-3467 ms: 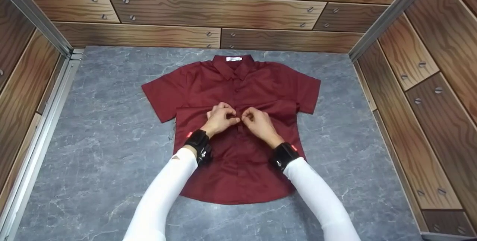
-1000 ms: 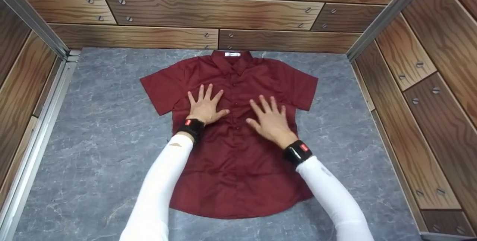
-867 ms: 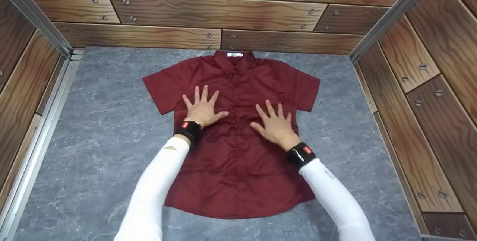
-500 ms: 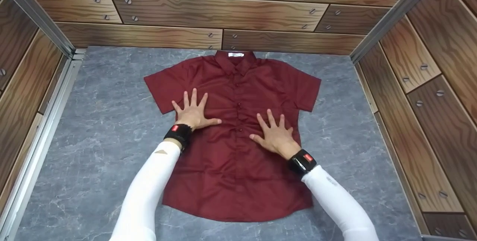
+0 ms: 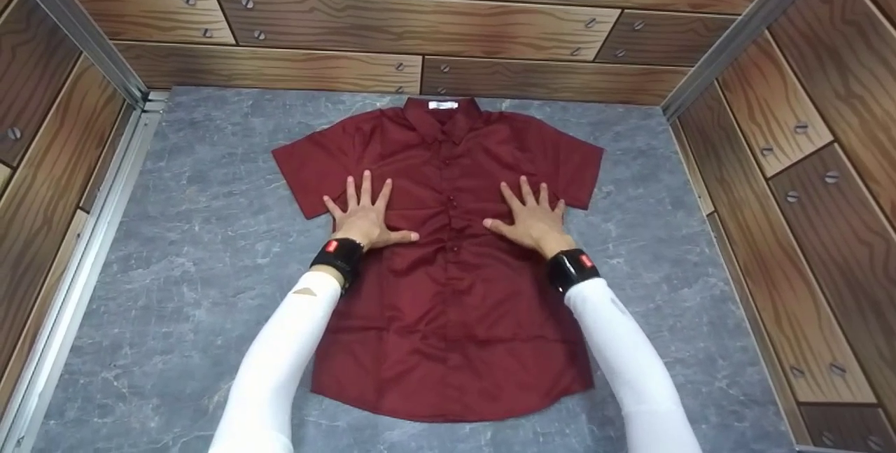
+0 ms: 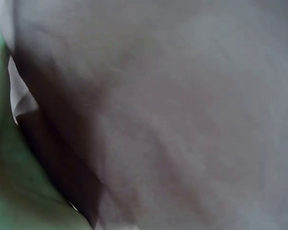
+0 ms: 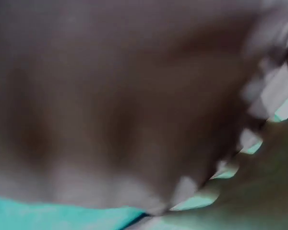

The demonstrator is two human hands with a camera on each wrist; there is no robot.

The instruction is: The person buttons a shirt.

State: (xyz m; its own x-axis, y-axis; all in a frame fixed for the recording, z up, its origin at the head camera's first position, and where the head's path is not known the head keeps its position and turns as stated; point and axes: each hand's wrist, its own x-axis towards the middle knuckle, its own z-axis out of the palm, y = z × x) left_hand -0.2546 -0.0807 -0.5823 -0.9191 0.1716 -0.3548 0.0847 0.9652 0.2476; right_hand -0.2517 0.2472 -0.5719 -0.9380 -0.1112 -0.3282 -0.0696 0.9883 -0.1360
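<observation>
A dark red short-sleeved button shirt (image 5: pixel 448 341) lies front up, its collar (image 5: pixel 442 124) pointing away and its curved hem nearest the person. My left hand (image 5: pixel 362 222) rests on the chest on the left, fingers spread straight and thumb pointing to the button placket (image 5: pixel 448 229). On the opposite side, my right hand (image 5: pixel 533 220) lies likewise, with straight, spread fingers below the right sleeve. Neither hand grips cloth. Wrinkles cross the middle of the shirt. Both wrist views are filled with close, blurred shirt cloth (image 6: pixel 182 115).
The shirt lies on a grey marbled table (image 5: pixel 196 229). Panels with a wood-plank print (image 5: pixel 315 26) enclose the back and both sides, joined by metal rails (image 5: pixel 91 243). Black camera bands (image 5: pixel 574 269) circle both wrists over white sleeves.
Earlier both hands pinched at the placket, with a fold across the chest; they have since let go and spread apart. The hem lies lower. Lately the right hand moved up and outward.
</observation>
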